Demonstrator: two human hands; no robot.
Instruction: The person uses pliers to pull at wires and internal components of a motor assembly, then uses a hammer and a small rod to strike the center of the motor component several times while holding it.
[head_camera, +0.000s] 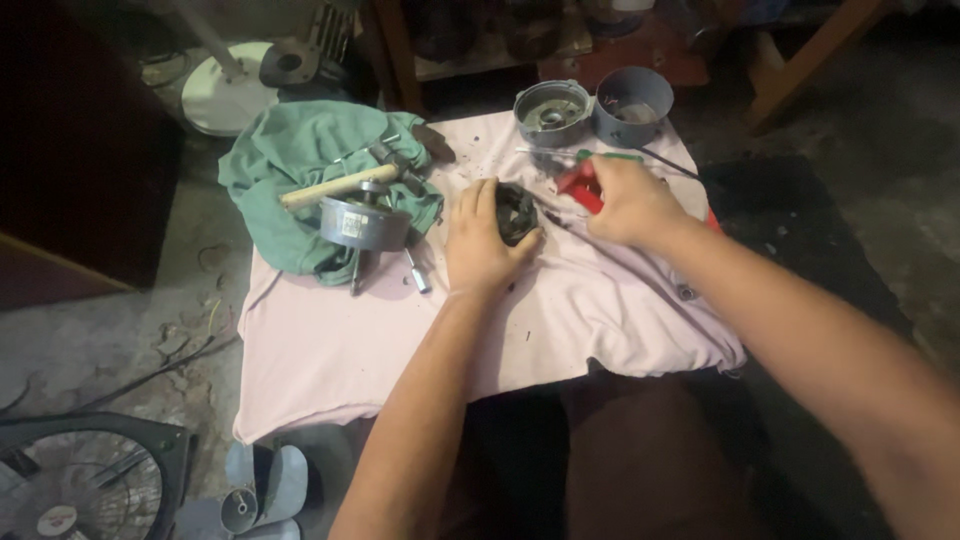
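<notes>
My left hand (483, 243) rests on the pink cloth (340, 350) with its fingers curled round the near side of a dark stator (515, 212), pinning it in place. My right hand (628, 203) is closed round the red handles of pliers (580, 186), whose dark nose reaches left to the stator's edge. The stator sits near the middle of the cloth, between my two hands. Just beyond my right hand lies a green-handled screwdriver (607, 157), its thin shaft pointing right. At the cloth's far edge stand two round grey housings, a shallow cover (551, 108) and a deeper cup (632, 104), side by side and touching. To my left a green rag (290, 160) is heaped on the cloth's corner; on it sits a grey motor (364, 222) with a small pale rectangular label on its side, too blurred to make out, and a wooden-handled hammer (345, 183) lies across the top. A socket driver (415, 270) pokes out below the rag. On the floor at lower left are a fan grille (75, 485), with a round white and red badge at its hub, and a grey fan blade (265, 490).
</notes>
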